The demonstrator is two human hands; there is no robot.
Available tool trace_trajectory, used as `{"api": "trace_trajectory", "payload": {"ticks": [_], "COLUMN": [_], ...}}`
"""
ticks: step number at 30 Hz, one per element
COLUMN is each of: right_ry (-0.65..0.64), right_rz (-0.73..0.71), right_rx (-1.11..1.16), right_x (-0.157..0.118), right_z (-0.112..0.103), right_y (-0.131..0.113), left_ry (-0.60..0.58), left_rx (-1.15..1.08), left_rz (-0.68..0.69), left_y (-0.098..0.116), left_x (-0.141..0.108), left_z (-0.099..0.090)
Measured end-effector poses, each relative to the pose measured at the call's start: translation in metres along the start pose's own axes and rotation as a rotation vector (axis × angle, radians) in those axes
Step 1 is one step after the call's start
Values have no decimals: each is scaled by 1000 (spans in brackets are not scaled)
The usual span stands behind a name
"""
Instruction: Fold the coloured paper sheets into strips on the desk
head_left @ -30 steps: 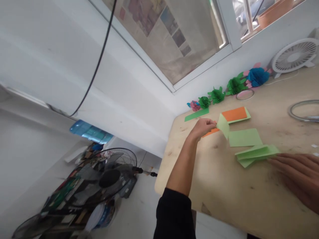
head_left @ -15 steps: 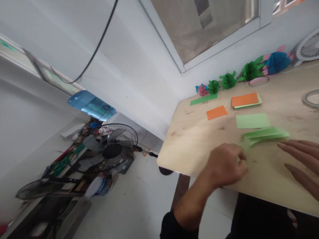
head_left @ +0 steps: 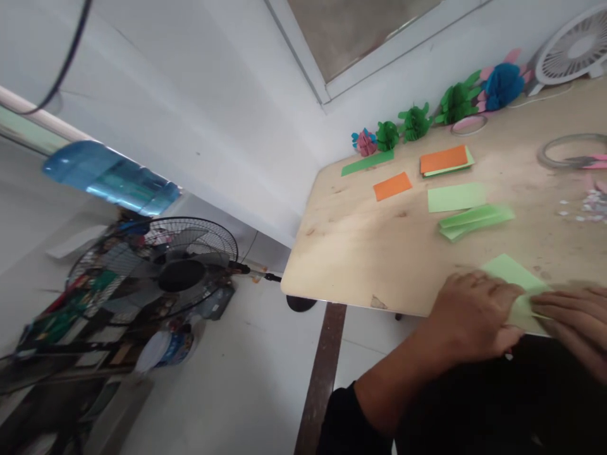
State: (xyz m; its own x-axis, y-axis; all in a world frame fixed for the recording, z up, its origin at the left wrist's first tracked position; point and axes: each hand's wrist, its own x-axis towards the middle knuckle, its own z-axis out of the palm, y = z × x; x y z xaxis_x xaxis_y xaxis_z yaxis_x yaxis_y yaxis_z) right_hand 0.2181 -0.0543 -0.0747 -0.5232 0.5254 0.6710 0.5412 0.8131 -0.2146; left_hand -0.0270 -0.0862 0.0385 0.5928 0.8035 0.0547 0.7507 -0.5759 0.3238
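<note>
A light green paper sheet (head_left: 513,272) lies at the table's front edge, partly hidden by both hands. My left hand (head_left: 478,309) is closed on its left part, fingers curled and thumb near the edge. Over the sheet's right side rests my right hand (head_left: 576,313), flat, with fingers stretched out and somewhat blurred. Just beyond sit a folded green paper (head_left: 474,220) and a flat pale green rectangle (head_left: 456,197). Farther back are a small orange rectangle (head_left: 392,186) and a stack of orange and green paper (head_left: 444,160).
Along the wall stand green, pink and blue paper figures (head_left: 458,103), with a green strip (head_left: 367,163) before them. A white fan (head_left: 573,47), tape rings (head_left: 468,125) and paper scraps (head_left: 595,202) are on the right. A black floor fan (head_left: 180,275) stands left of the table.
The view has shifted, so the table items sit higher and more to the left. Both hands have come together over a light green sheet at the front edge.
</note>
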Motion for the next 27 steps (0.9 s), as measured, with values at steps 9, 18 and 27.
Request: {"api": "trace_trajectory", "payload": {"ticks": [9,18,27], "right_ry": [-2,-55,-31], "right_rz": [-3,-122,-152], "right_rx": [31,-7,7], "right_x": [7,6,10], "right_z": [-12,-3,-15], "right_y": [-19,-16,-23], "left_ry": [153,203,172], "left_rx": [277,369,300], "left_rz": [88,44,6], "left_y": [-32,-11,0], "left_x": [-13,-38,-36], "left_z": [26,24,14]}}
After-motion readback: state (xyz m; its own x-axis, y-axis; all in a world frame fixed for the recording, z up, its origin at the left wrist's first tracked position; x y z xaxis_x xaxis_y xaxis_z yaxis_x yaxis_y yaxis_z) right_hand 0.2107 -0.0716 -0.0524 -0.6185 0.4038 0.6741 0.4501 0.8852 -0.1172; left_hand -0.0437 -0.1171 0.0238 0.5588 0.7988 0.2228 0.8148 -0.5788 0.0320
